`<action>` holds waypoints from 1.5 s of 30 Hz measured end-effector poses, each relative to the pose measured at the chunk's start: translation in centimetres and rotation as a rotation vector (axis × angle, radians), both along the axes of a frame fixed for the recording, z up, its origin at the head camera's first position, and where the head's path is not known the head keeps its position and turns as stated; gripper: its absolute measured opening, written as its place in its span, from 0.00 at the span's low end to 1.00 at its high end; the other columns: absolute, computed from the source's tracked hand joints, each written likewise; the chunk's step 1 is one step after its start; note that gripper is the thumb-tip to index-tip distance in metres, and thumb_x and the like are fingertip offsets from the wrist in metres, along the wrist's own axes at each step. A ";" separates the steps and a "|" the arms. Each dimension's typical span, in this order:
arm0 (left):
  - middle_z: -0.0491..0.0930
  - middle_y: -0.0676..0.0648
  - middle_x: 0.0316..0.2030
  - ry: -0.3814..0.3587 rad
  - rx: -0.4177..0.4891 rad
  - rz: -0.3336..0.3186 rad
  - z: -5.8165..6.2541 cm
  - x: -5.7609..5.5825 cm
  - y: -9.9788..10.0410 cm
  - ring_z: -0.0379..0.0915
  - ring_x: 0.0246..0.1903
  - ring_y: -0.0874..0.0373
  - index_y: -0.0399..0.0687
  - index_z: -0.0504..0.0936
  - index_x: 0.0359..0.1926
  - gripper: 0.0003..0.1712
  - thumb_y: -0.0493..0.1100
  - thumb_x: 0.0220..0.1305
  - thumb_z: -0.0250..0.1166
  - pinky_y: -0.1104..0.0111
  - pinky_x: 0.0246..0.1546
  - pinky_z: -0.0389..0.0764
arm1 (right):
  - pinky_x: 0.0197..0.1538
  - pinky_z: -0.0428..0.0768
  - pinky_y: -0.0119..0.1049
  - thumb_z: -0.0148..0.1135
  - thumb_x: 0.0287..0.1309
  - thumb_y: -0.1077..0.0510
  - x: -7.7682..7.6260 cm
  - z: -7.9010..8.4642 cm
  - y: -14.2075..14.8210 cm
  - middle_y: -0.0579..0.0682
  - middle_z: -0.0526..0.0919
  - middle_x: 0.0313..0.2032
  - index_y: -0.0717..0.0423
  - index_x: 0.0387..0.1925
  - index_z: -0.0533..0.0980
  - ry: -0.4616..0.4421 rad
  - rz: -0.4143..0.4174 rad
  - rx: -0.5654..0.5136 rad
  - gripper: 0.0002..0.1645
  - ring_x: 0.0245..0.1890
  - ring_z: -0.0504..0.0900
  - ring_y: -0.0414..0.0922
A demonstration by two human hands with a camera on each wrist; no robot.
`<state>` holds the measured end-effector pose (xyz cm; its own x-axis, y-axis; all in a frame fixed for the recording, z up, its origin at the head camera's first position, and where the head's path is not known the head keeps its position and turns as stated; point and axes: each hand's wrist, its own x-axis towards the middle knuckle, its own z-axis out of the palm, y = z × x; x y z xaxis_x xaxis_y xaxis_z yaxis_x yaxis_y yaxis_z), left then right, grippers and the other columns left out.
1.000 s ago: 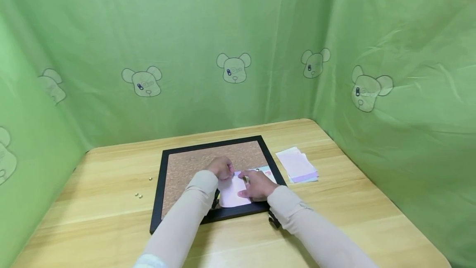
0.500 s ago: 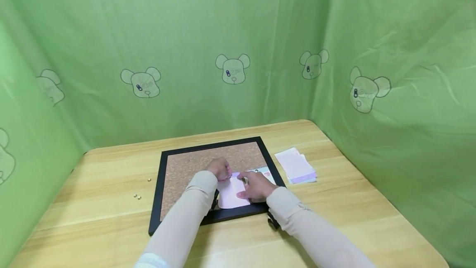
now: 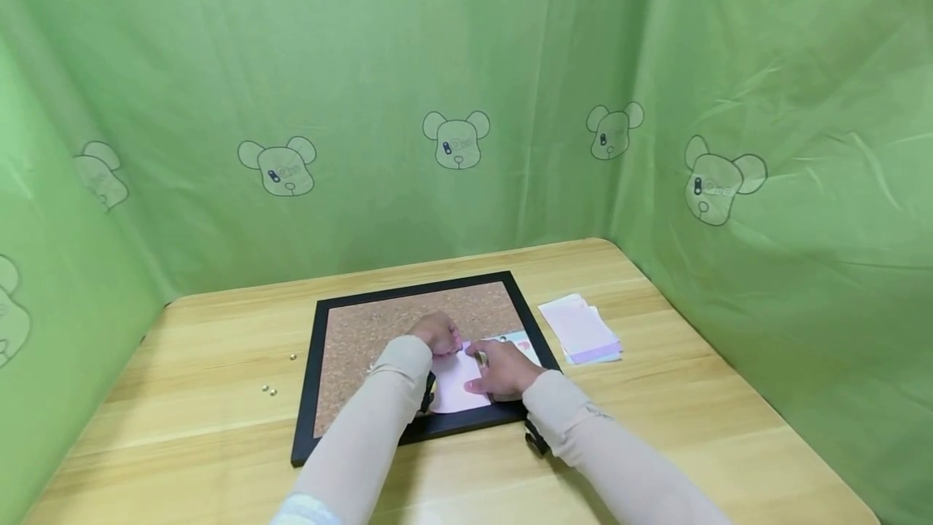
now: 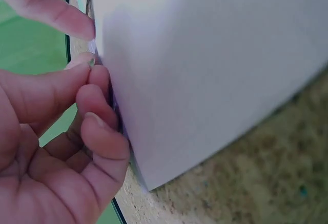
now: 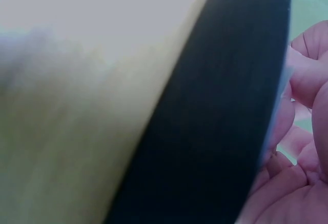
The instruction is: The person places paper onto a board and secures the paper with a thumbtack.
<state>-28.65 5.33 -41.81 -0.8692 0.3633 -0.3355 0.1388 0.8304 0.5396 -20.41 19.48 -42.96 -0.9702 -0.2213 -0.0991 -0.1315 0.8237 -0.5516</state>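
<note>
A black-framed cork board lies on the table, with a pale lilac sheet of paper on its lower right part. My left hand is at the sheet's top edge. In the left wrist view, the left thumb and index finger pinch a small shiny thumbtack, mostly covered by the fingertips. My right hand presses on the sheet's right side, index finger near the top edge and thumb lower down. Beside it, a printed card on the board is partly hidden by that hand.
Several overlapping pastel sheets lie on the table right of the board. To its left are a few small gold thumbtacks. Green curtains with bear-head drawings enclose the table. The frame's near edge fills much of the right wrist view.
My left hand has shifted slightly right along the sheet's top edge, still pinching the thumbtack. The right hand stays in place on the paper. The head view has tilted a little.
</note>
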 end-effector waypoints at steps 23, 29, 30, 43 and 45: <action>0.72 0.50 0.15 0.050 -0.140 -0.003 0.7 -0.2 0.5 0.65 0.16 0.60 0.44 0.82 0.24 0.05 0.35 0.55 0.68 0.73 0.17 0.67 | 0.43 0.75 0.40 0.77 0.46 0.53 -0.2 -0.3 0.0 0.46 0.70 0.18 0.58 0.55 0.77 0.007 0.002 -0.006 0.34 0.26 0.71 0.42; 0.72 0.48 0.18 0.065 -0.237 -0.015 0.9 -0.2 0.9 0.66 0.19 0.58 0.45 0.76 0.17 0.11 0.35 0.52 0.67 0.73 0.17 0.67 | 0.44 0.75 0.41 0.78 0.45 0.54 -0.1 -0.3 0.1 0.46 0.70 0.19 0.59 0.54 0.77 0.027 0.017 -0.006 0.33 0.28 0.72 0.43; 0.73 0.48 0.19 0.063 -0.248 -0.009 0.9 -0.2 1.0 0.66 0.19 0.58 0.44 0.77 0.18 0.10 0.35 0.51 0.67 0.73 0.18 0.67 | 0.44 0.75 0.41 0.77 0.45 0.54 -0.1 -0.3 0.1 0.46 0.70 0.19 0.59 0.54 0.77 0.029 0.020 -0.006 0.33 0.29 0.72 0.43; 0.77 0.42 0.31 0.014 -0.201 0.083 1.2 0.0 1.2 0.71 0.28 0.53 0.37 0.81 0.29 0.03 0.32 0.51 0.66 0.71 0.24 0.73 | 0.44 0.76 0.41 0.78 0.45 0.54 -0.1 -0.3 0.1 0.46 0.71 0.20 0.59 0.54 0.77 0.020 0.023 -0.019 0.34 0.30 0.73 0.43; 0.77 0.41 0.32 0.014 -0.192 0.093 1.3 0.2 1.1 0.72 0.30 0.53 0.36 0.81 0.31 0.03 0.32 0.52 0.66 0.71 0.27 0.75 | 0.42 0.76 0.40 0.78 0.46 0.54 0.0 -0.3 0.0 0.46 0.72 0.20 0.60 0.55 0.76 0.012 0.024 -0.019 0.34 0.28 0.73 0.43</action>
<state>-28.40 6.46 -40.52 -0.9009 0.2122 -0.3787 0.0633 0.9273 0.3690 -20.45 19.53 -43.30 -0.9657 -0.2461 -0.0828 -0.1580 0.8098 -0.5650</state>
